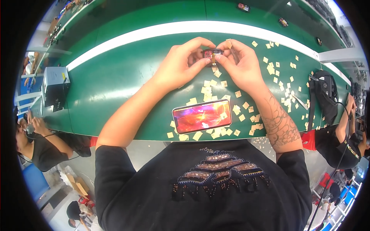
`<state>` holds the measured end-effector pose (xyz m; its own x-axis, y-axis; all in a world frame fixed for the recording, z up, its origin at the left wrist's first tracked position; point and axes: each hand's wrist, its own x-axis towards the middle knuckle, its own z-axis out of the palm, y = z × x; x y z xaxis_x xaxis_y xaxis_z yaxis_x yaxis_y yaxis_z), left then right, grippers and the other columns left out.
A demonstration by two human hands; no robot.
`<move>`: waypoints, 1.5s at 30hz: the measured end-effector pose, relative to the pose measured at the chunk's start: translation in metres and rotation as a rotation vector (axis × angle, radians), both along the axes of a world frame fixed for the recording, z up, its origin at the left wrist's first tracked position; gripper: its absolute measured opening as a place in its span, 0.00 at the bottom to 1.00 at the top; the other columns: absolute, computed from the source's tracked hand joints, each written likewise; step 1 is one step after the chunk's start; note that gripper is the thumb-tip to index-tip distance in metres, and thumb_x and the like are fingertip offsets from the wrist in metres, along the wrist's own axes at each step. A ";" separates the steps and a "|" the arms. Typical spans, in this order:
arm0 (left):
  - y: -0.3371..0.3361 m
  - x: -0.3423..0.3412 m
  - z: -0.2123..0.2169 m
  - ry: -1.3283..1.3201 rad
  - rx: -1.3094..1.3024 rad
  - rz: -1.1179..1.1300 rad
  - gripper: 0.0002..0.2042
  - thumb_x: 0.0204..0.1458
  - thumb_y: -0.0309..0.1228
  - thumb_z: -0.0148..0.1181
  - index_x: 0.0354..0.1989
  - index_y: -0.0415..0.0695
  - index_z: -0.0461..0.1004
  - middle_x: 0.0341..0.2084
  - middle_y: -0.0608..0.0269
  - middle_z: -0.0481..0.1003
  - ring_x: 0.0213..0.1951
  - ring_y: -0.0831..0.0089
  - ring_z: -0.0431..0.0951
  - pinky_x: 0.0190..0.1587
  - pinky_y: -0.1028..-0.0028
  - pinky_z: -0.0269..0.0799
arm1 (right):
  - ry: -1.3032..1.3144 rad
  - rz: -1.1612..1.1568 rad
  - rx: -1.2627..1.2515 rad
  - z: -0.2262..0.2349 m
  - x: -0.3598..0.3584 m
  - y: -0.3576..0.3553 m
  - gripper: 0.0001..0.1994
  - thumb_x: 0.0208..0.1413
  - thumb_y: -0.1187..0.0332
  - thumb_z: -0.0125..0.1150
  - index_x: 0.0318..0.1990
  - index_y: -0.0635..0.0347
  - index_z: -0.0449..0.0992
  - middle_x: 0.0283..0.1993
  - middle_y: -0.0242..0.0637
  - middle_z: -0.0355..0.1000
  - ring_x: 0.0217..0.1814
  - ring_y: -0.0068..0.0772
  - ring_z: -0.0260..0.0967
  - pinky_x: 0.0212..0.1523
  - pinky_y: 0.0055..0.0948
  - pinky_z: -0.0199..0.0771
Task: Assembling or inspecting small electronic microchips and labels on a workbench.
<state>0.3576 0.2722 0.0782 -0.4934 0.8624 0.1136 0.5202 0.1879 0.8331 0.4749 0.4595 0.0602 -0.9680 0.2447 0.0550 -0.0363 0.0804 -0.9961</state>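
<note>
Both my hands meet over the green table at a small black electronic device [208,54] with a red circuit board showing inside. My left hand [184,61] grips its left side, thumb at the lower edge and fingers curled behind. From the right, my right hand [241,63] pinches it, the thumb pressing on the board near a small yellowish strip. A tiny pale square seems to stick to my right index finger. Just below the device lie several small cream paper squares [216,72]. Nearer to me, a smartphone [202,116] with a lit red and purple screen lies among more squares.
Cream squares are strewn over the right of the green table [115,92]. A black bag [323,92] with a strap lies at the right edge, a grey-black box [56,88] at the left. Beyond the white rail [185,26] sit small devices [283,22]. Other people sit at both sides.
</note>
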 end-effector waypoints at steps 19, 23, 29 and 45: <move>-0.004 -0.014 -0.002 0.075 0.033 0.100 0.11 0.60 0.21 0.66 0.51 0.40 0.79 0.23 0.71 0.74 0.26 0.84 0.70 0.32 0.79 0.68 | 0.002 -0.075 0.008 0.009 0.003 0.012 0.06 0.63 0.80 0.66 0.46 0.68 0.77 0.41 0.27 0.73 0.43 0.13 0.67 0.46 0.19 0.73; -0.006 -0.015 0.002 0.128 -0.014 0.103 0.10 0.58 0.22 0.68 0.48 0.40 0.81 0.27 0.69 0.78 0.27 0.82 0.72 0.34 0.78 0.70 | 0.065 -0.067 -0.049 0.003 0.002 0.013 0.07 0.63 0.80 0.66 0.46 0.68 0.77 0.42 0.27 0.72 0.44 0.13 0.67 0.47 0.18 0.73; 0.002 -0.001 0.007 -0.053 0.130 0.117 0.12 0.58 0.21 0.68 0.50 0.38 0.78 0.36 0.64 0.81 0.34 0.82 0.77 0.38 0.78 0.74 | 0.111 -0.015 -0.122 -0.005 0.001 0.007 0.08 0.63 0.81 0.66 0.48 0.68 0.77 0.42 0.28 0.73 0.43 0.12 0.66 0.46 0.17 0.73; 0.002 -0.007 0.001 -0.166 0.077 0.049 0.07 0.60 0.21 0.66 0.45 0.37 0.76 0.37 0.67 0.80 0.33 0.86 0.72 0.35 0.82 0.69 | 0.076 -0.067 0.094 -0.004 -0.004 -0.002 0.11 0.61 0.78 0.68 0.50 0.67 0.80 0.39 0.26 0.77 0.28 0.05 0.56 0.26 0.14 0.57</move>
